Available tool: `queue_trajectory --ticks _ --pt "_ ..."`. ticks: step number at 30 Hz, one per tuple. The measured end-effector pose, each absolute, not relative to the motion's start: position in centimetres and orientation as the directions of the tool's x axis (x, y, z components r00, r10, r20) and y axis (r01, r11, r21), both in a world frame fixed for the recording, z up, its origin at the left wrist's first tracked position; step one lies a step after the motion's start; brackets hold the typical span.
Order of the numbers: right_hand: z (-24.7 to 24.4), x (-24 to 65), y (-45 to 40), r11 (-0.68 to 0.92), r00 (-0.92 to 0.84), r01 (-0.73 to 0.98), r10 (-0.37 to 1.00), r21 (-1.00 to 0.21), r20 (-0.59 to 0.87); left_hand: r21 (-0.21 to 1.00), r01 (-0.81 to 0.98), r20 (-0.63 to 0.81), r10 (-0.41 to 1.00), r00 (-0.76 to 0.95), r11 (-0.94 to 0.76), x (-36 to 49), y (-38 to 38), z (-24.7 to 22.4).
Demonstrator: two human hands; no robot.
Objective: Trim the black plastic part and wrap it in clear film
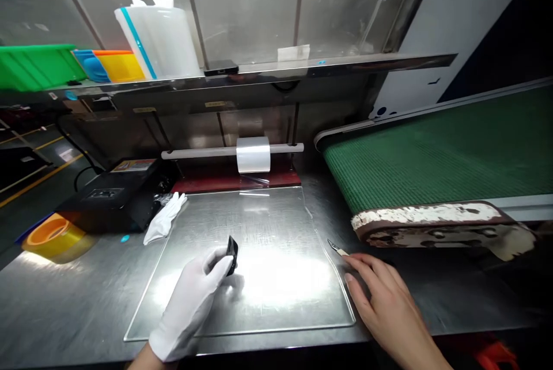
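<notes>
A steel table (78, 295) fills the view, with a clear flat sheet (276, 278) lying on it at the centre. Behind, at 12 o'clock, a steel shelf (268, 73) runs below steel wall panels.

The left hand (190, 304), in a white glove, rests on the sheet at 7 o'clock and pinches a small black part (232, 255) between thumb and fingertips; the part stands tilted just above the sheet. The right hand (384, 301) is bare and lies flat on the table at 4 o'clock, fingers loosely spread, its fingertips touching a thin pointed tool (337, 249) that lies at the sheet's right edge.

At 12 o'clock a roll of clear film (253, 154) hangs on a white bar (194, 153). A spare white glove (166, 217) lies at 10 o'clock beside a black machine (112, 197), with a yellow tape roll (54, 234) further left. A green conveyor belt (440, 151) stands at 2 o'clock, close to the right hand. On the shelf sit a green bin (37, 67) and a white plastic roll (162, 41).
</notes>
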State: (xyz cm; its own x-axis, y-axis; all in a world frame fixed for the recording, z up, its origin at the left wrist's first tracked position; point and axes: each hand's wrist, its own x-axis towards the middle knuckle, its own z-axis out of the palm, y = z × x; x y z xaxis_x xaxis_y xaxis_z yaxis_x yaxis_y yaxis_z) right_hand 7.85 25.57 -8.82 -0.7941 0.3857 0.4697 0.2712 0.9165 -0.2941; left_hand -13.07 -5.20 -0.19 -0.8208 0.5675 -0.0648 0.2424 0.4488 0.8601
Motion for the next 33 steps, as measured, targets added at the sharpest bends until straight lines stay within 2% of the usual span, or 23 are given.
queue_trajectory --ticks 3,5,6,8,12,15,18,23,25,28,31,33 --pt "-5.9 6.3 20.4 0.889 -0.818 0.04 0.291 -0.455 0.497 0.97 -0.06 -0.17 0.481 -0.86 0.236 -11.3 -5.0 0.0" --pt "-3.9 4.8 16.4 0.795 -0.849 -0.194 0.157 -0.574 0.505 0.971 -0.23 -0.235 0.437 -0.868 0.065 -10.1 -4.4 -0.4" --pt "-3.2 3.9 14.6 0.721 -0.855 -0.277 0.117 -0.636 0.505 0.961 -0.275 -0.253 0.418 -0.872 0.008 -9.5 -4.1 -0.7" --pt "-2.3 2.3 11.8 0.574 -0.855 -0.353 0.123 -0.739 0.504 0.949 -0.312 -0.267 0.389 -0.881 -0.054 -8.4 -3.5 -1.3" --pt "-2.9 0.5 9.4 0.299 -0.895 -0.272 0.269 -0.915 0.354 0.861 -0.451 -0.324 0.431 -0.842 -0.234 -6.6 -3.4 -2.0" --pt "-3.9 0.5 9.0 0.028 -0.936 -0.12 0.33 -0.992 0.122 0.767 -0.549 -0.357 0.489 -0.796 -0.332 -5.4 -3.9 -2.0" --pt "-4.1 0.8 9.0 -0.155 -0.967 -0.002 0.253 -0.988 -0.037 0.712 -0.616 -0.4 0.525 -0.751 -0.338 -4.5 -4.6 -2.0" --pt "-2.4 -0.2 8.3 -0.3 -0.998 0.061 0.003 -0.952 -0.065 0.805 -0.56 -0.335 0.629 -0.702 -0.196 -4.6 -7.0 -1.6" --pt "-2.1 -0.6 7.2 -0.294 -0.996 0.09 -0.049 -0.952 -0.079 0.841 -0.512 -0.291 0.651 -0.701 -0.175 -4.6 -8.9 -1.3" --pt "-3.2 -0.3 4.9 -0.144 -0.983 0.161 -0.117 -0.976 -0.145 0.916 -0.388 -0.266 0.574 -0.774 -0.099 -3.2 -13.2 -1.0" --pt "-6.9 0.3 1.9 0.053 -0.933 0.27 -0.231 -0.961 -0.275 0.935 -0.352 -0.336 0.372 -0.865 0.026 0.3 -18.0 -2.6" --pt "-9.9 0.7 -0.6 0.155 -0.841 0.342 -0.39 -0.927 -0.376 0.891 -0.453 -0.439 0.199 -0.876 -0.029 3.3 -20.9 -5.1"
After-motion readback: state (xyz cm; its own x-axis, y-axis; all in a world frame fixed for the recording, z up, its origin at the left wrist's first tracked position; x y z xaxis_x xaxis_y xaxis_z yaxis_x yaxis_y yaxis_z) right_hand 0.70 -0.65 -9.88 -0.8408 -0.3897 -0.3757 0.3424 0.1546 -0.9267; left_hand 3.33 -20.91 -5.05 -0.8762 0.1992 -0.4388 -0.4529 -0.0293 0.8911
